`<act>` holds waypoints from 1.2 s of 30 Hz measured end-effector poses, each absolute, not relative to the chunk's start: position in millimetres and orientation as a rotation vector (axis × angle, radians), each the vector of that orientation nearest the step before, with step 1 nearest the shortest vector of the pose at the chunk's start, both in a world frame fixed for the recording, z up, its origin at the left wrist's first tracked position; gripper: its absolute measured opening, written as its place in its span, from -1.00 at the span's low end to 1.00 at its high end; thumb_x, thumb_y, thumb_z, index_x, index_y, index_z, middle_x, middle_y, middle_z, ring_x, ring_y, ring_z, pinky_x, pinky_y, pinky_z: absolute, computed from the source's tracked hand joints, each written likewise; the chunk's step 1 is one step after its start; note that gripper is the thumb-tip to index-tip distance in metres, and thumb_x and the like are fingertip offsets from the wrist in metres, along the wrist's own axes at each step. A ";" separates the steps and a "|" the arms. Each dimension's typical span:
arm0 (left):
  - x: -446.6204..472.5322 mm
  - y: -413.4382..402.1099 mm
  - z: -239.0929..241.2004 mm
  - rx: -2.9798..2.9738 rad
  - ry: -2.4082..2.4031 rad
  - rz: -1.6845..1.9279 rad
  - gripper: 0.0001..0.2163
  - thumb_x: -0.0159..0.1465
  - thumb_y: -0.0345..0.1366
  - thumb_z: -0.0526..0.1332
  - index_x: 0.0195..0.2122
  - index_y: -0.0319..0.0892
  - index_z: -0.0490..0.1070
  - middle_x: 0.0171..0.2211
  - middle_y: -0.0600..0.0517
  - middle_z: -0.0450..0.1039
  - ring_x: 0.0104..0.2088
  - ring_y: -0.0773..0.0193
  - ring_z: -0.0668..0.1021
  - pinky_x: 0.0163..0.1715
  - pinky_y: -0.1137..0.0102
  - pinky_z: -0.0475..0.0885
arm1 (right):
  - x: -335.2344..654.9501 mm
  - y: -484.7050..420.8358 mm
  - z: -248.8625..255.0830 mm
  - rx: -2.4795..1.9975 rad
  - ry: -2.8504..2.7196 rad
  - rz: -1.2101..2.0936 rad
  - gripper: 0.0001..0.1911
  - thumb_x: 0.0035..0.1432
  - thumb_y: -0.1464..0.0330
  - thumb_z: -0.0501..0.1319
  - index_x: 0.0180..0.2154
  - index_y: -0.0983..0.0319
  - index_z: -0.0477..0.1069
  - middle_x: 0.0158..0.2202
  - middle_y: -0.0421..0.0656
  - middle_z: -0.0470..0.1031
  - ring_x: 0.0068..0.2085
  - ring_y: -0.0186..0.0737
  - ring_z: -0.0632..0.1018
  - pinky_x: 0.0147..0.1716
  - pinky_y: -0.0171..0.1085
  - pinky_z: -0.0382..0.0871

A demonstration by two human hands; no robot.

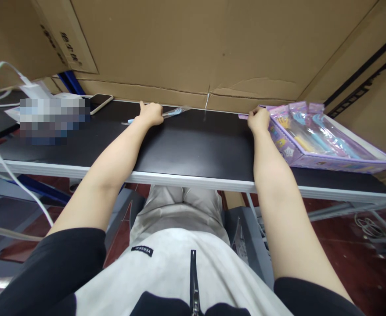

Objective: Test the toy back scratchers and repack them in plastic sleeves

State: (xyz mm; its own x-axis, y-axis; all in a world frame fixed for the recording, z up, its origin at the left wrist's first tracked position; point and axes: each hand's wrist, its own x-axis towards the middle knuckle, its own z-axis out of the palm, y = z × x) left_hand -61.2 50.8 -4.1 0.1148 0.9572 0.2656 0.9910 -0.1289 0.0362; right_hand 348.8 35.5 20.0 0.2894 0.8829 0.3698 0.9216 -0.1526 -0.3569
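Note:
My left hand is closed over a long light-blue item in a clear wrapper, near the back of the black table. The item sticks out on both sides of the hand; its middle is hidden and its exact kind is unclear. At the left side of a purple display box, my right hand has its fingers pinched together on a flat purple piece. Whether that piece belongs to the box or is separate, I cannot tell. Inside the open box lie several similar long wrapped items in blue, yellow and purple.
Cardboard walls rise behind the black tabletop, which has a silver front edge. At left are a phone, a white plug and a blurred-out bundle. A white cable hangs over the front edge.

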 end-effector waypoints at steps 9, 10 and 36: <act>-62.1 50.9 -6.9 -2.266 -1.999 -0.397 -0.60 0.20 -0.31 0.21 0.02 -0.24 0.66 -0.01 -0.34 0.66 0.17 -0.31 0.63 0.39 -0.40 0.23 | 362.8 51.6 -8.7 -2.147 -1.729 0.082 -0.41 0.56 0.36 0.04 0.48 0.44 0.36 0.47 0.28 0.38 0.48 0.11 0.45 0.46 -0.05 0.28; -62.9 51.4 -7.4 -2.277 -1.981 -0.411 -0.60 0.19 -0.30 0.22 0.01 -0.22 0.66 -0.04 -0.33 0.67 0.16 -0.31 0.63 0.37 -0.40 0.26 | 363.8 53.9 -10.0 -2.151 -1.747 0.099 -0.40 0.58 0.33 0.03 0.50 0.41 0.33 0.49 0.26 0.35 0.48 0.10 0.44 0.47 -0.04 0.27; -45.3 37.9 5.8 -2.339 -2.040 -0.354 -0.73 0.43 -0.16 0.24 -0.02 -0.20 0.64 0.03 -0.24 0.66 0.23 -0.19 0.59 0.38 -0.10 0.32 | 325.8 62.9 10.1 -2.134 -1.947 -0.162 -0.64 0.41 0.34 0.36 0.08 0.48 0.67 0.14 0.33 0.63 0.24 0.29 0.64 0.26 0.08 0.50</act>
State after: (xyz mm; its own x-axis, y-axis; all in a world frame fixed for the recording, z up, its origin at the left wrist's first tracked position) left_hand -45.3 37.9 5.8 0.1217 0.9759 0.1814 0.9799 -0.1472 0.1345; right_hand 325.8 62.9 10.1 0.1021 0.9637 0.2466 0.9912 -0.0775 -0.1073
